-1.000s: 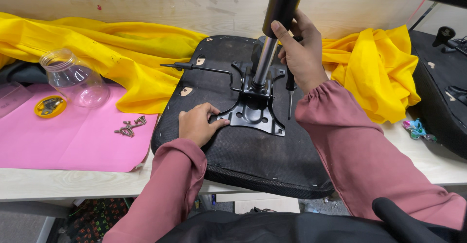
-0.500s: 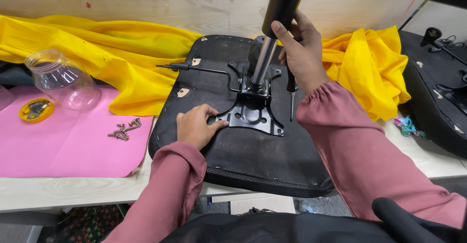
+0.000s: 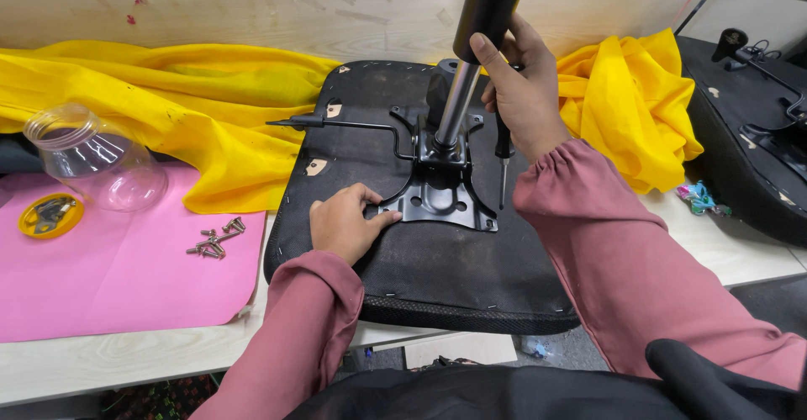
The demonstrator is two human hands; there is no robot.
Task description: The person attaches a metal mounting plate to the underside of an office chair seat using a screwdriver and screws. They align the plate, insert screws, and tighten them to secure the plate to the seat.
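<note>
Left hand (image 3: 345, 225): palm down, fingers spread flat on the upturned seat base (image 3: 437, 294); fingertips touch the near-left corner of the black mounting plate (image 3: 441, 206). Grip released, pressing only.
Mounting plate: lies on the seat underside, just beyond and to the right of the left hand.
Right hand (image 3: 525, 92): grip clenched round the black gas cylinder (image 3: 471, 58); a screwdriver (image 3: 503, 163) hangs from the same fist, tip down, beside the plate's right edge.
Cylinder axis: near upright, leaning slightly, foot seated in the plate's hub.
Lever rod (image 3: 336, 124): runs left from the hub.
Worktop (image 3: 126, 357): pale wood; pink sheet (image 3: 101, 277) with loose screws (image 3: 214, 239), clear jar (image 3: 88, 159), yellow lid (image 3: 50, 215).
Far: yellow cloth (image 3: 168, 92), pale wall.
</note>
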